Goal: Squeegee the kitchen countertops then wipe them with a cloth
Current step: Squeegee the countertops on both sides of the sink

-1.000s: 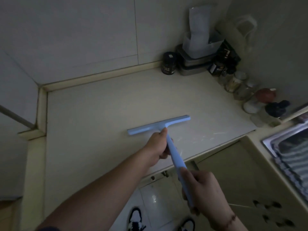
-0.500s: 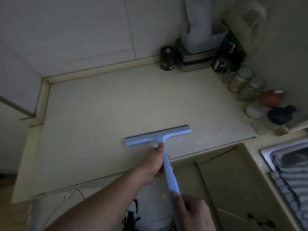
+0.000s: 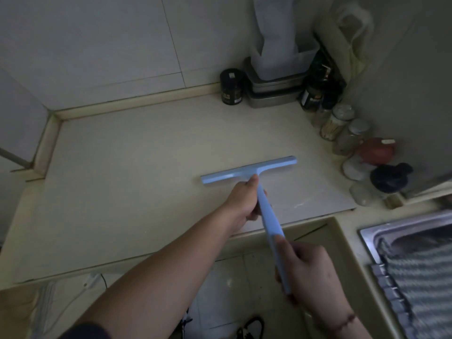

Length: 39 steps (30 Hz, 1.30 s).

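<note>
A light blue squeegee (image 3: 247, 171) lies with its blade flat on the cream countertop (image 3: 137, 167), near the middle of the surface. My left hand (image 3: 242, 201) grips the upper part of its handle, just behind the blade. My right hand (image 3: 310, 272) grips the lower end of the handle, past the counter's front edge. A striped cloth (image 3: 423, 277) lies in the steel sink (image 3: 371, 232) at the right.
Jars and bottles (image 3: 342, 128) line the right wall. Stacked metal tins (image 3: 274, 90) with a plastic tub on top and a black jar (image 3: 231, 86) stand at the back. A raised lip borders the back and left edges. Shoes show on the floor below.
The squeegee blade has slid a little toward the counter's front edge and then away from it again. Both hands kept their grip on the handle. The camera view shifted.
</note>
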{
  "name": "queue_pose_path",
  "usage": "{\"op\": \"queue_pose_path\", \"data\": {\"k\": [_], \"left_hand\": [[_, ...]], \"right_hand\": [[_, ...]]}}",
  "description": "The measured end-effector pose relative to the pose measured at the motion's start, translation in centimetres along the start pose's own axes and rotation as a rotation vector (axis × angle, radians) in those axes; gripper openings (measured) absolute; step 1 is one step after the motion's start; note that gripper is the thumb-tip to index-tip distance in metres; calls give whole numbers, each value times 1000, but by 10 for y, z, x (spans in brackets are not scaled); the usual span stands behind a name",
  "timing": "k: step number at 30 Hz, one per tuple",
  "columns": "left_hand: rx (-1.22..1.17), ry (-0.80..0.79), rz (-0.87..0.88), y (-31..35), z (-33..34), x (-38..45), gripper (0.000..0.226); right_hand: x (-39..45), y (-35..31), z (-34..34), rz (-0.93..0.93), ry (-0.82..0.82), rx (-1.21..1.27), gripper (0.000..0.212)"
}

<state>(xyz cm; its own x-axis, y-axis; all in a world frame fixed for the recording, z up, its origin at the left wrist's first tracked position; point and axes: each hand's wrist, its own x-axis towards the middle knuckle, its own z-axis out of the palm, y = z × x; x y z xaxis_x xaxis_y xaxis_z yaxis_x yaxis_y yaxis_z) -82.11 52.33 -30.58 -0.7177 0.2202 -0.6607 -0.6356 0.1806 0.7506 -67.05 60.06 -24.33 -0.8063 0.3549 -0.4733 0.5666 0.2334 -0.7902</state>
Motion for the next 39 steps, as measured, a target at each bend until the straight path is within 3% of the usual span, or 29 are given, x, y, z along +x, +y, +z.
{"op": "queue_pose_path", "data": {"k": [9, 15, 19, 24, 29, 39], "left_hand": [[0, 18, -92, -5, 48, 17, 49], [40, -1, -112, -48, 63, -17, 51], [29, -24, -127, -39, 62, -19, 49], [-16, -61, -79, -3, 77, 4, 48], [22, -49, -74, 20, 105, 34, 48], [52, -63, -143, -13, 124, 18, 49]], "right_hand": [[23, 28, -32, 30, 29, 7, 57], [-17, 58, -39, 153, 38, -199, 51], [-16, 55, -46, 84, 20, -247, 49], [13, 43, -67, -40, 47, -151, 51], [50, 41, -84, 16, 73, 6, 60], [23, 67, -100, 73, 38, 18, 62]]}}
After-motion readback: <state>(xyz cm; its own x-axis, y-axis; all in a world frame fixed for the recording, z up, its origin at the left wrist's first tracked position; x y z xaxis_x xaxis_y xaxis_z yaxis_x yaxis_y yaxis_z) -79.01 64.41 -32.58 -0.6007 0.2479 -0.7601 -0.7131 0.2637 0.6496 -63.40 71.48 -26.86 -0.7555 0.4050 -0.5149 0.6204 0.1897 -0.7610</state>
